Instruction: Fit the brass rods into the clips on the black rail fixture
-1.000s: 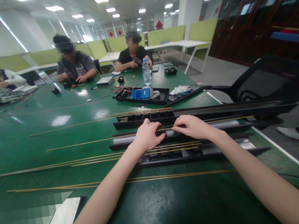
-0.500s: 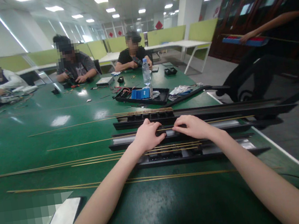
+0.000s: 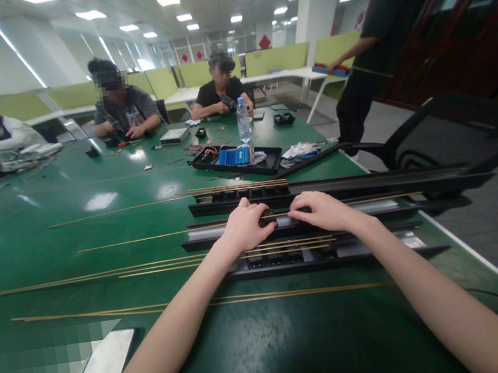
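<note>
In the middle channel (image 3: 210, 242), the left hand (image 3: 245, 224) pinches a black block (image 3: 268, 219); the right hand (image 3: 320, 210), fingertips nearly closed, apparently grips the brass rod (image 3: 131, 241) above. The far channel (image 3: 370, 190) behind and near channel (image 3: 388, 256) in front carry several blocks (image 3: 259, 262); this one appears incomplete.

Your left hand (image 3: 245, 225) hides part of the black block (image 3: 270, 217); can't tell what your right hand (image 3: 319, 208) pinches. Left forearm (image 3: 184, 319) covers stretches of the rods (image 3: 292, 293), runs off the bottom edge. White box (image 3: 107, 367) partly blocked. Standing co-worker (image 3: 399, 36) cropped at top. Far tabletop bits too small.
</note>
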